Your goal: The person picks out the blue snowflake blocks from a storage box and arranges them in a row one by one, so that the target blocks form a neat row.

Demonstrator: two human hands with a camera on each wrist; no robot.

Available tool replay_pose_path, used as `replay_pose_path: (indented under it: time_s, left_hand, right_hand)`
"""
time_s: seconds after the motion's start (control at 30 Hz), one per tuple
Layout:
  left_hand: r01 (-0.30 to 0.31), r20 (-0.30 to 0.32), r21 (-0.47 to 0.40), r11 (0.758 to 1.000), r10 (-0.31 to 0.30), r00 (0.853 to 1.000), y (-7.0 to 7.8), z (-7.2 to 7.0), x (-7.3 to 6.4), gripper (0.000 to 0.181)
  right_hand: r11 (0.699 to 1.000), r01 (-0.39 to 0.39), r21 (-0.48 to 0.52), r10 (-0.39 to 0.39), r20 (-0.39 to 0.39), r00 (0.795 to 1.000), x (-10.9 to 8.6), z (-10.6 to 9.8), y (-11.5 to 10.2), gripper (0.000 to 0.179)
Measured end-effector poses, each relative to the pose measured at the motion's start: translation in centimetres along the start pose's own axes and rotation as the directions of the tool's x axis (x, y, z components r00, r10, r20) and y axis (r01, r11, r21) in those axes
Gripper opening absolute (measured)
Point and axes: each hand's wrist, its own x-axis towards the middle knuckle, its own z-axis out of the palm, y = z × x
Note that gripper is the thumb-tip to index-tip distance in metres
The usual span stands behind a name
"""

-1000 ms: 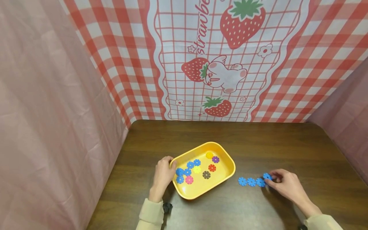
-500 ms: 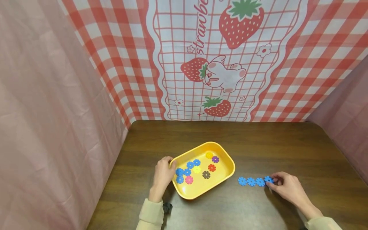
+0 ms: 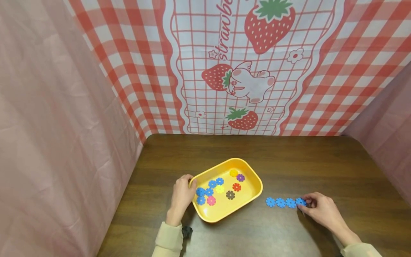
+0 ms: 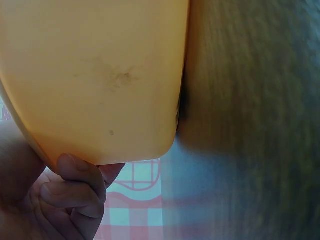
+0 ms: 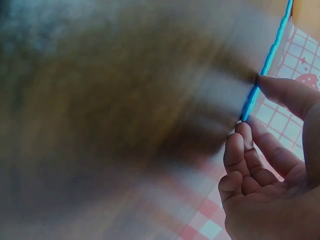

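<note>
At the left end of a yellow plastic tray (image 3: pixel 224 213), my left hand (image 3: pixel 183 195) grips the rim, thumb inside; in the left wrist view its curled fingers (image 4: pixel 75 195) lie against the tray's outer wall. To the right of the tray, four-in-line style, several blue notched snowflake discs (image 3: pixel 280 202) form a straight row on the table. My right hand (image 3: pixel 322 208) pinches the rightmost blue snowflake disc (image 3: pixel 300 202) between thumb and fingers. Seen edge-on in the right wrist view, the row is a thin blue strip (image 5: pixel 272 52) with the thumb (image 5: pixel 280 92) at its near end.
Inside the tray lie several more blue discs (image 3: pixel 209 192), plus pink (image 3: pixel 211 201), pale yellow (image 3: pixel 219 189), brown (image 3: pixel 230 195), red (image 3: pixel 236 187), purple (image 3: pixel 240 177) and yellow (image 3: pixel 233 173) ones. A checked strawberry cloth (image 3: pixel 237 71) hangs behind the brown table (image 3: pixel 179 153).
My right hand has brought the rightmost blue snowflake disc slightly right and toward me, from overlapping its neighbour into line with the row. The left hand and tray have stayed put.
</note>
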Motion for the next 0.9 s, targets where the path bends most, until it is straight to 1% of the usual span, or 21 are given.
replay_pose_path:
  time_s: [0.13, 0.37, 0.63, 0.9]
  left_hand:
    - [0.005, 0.004, 0.001, 1.000, -0.005, 1.000, 0.0, 0.0, 0.0, 0.010]
    - [0.005, 0.003, 0.002, 1.000, -0.005, 1.000, 0.0, 0.0, 0.0, 0.010]
    - [-0.002, -0.001, 0.002, 1.000, 0.002, 1.000, 0.1, -0.1, 0.0, 0.009]
    - [0.002, -0.001, 0.002, 1.000, -0.002, 1.000, 0.1, -0.1, 0.0, 0.010]
  right_hand:
    - [1.000, 0.002, -0.003, -0.002, -0.003, 1.000, -0.1, 0.0, -0.1, 0.033]
    - [1.000, -0.015, -0.007, 0.016, 0.024, 1.000, -0.1, -0.2, -0.4, 0.032]
    - [1.000, -0.008, 0.021, 0.009, -0.031, 0.999, 0.2, -0.6, -0.6, 0.026]
    - [0.999, -0.008, 0.031, 0.008, -0.020, 1.000, 1.2, -1.3, -1.4, 0.030]
